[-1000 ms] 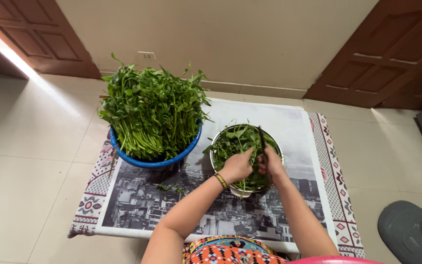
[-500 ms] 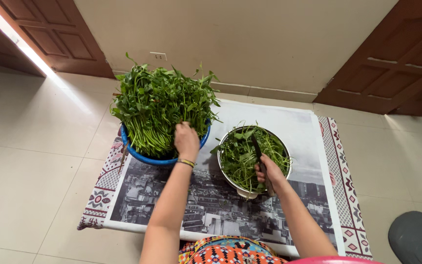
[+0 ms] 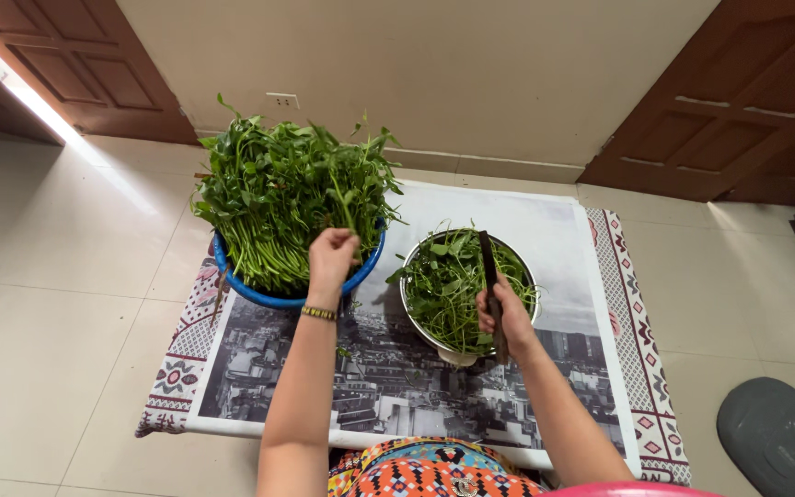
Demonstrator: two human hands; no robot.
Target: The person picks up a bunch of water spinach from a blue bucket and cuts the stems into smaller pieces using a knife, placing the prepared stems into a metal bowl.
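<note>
Head view, looking down at floor-level work area.

L hand [image 3: 331, 256]: raised over front edge of blue basin [image 3: 232, 276], fingers curled shut around stems of the leafy greens [image 3: 287, 198]. Grip is at the near side of the pile; thumb side not visible, so exact no. of stems held cannot be told. Thin bracelet [image 3: 318, 314] on L wrist.

R hand [image 3: 506, 317]: closed around handle of a dark knife [image 3: 489, 267]. Blade points away from the person, lying over the metal bowl [image 3: 416, 317]. Hand sits at bowl's near-right rim.

Greens, main stock: large bunch w/ long stems, heaped in blue basin, leaves spreading well past the rim on all sides. Basin stands on mat, left of bowl, the two just beside each other.

Cut greens [image 3: 448, 285]: smaller, looser pile inside metal bowl, approx. filling it.

Support: printed mat [image 3: 563, 239] w/ grey cityscape picture and patterned red-white border, laid on pale tiled floor [image 3: 57, 304]. A few loose bits of green lie on mat betw. basin and bowl.

Surroundings: cream wall w/ socket [image 3: 282, 99] behind basin; brown wooden doors at upper L [image 3: 94, 64] and upper R [image 3: 747, 101]. Grey rounded object [image 3: 775, 442] at lower R, kind not clear. Person's colourful patterned garment [image 3: 425, 474] at bottom edge.
</note>
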